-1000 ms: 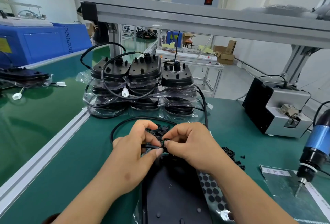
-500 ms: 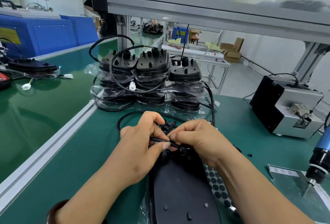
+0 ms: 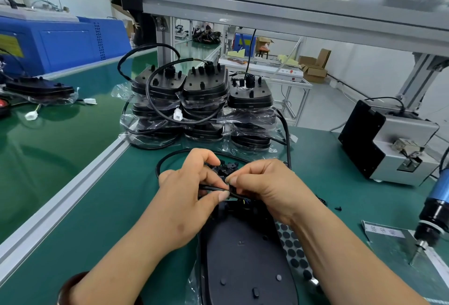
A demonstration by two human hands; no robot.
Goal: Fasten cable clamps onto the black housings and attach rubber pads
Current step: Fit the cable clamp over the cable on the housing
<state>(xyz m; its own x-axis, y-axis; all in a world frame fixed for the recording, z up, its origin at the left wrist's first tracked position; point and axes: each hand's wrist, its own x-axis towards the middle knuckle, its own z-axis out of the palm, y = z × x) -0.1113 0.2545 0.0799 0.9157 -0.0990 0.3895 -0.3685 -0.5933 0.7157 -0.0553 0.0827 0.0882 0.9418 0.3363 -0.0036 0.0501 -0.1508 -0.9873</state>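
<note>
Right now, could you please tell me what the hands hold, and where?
Both hold the cable: the left hand pinches it mid-run, and the right hand pinches it just beside, over the housing's far end.

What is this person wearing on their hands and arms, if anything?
Nothing on the left hand or right hand: no gloves, no rings visible. The left forearm and right forearm are bare, no sleeves in view. A dark reddish-brown bangle circles the left forearm at the frame's lower edge.
</note>
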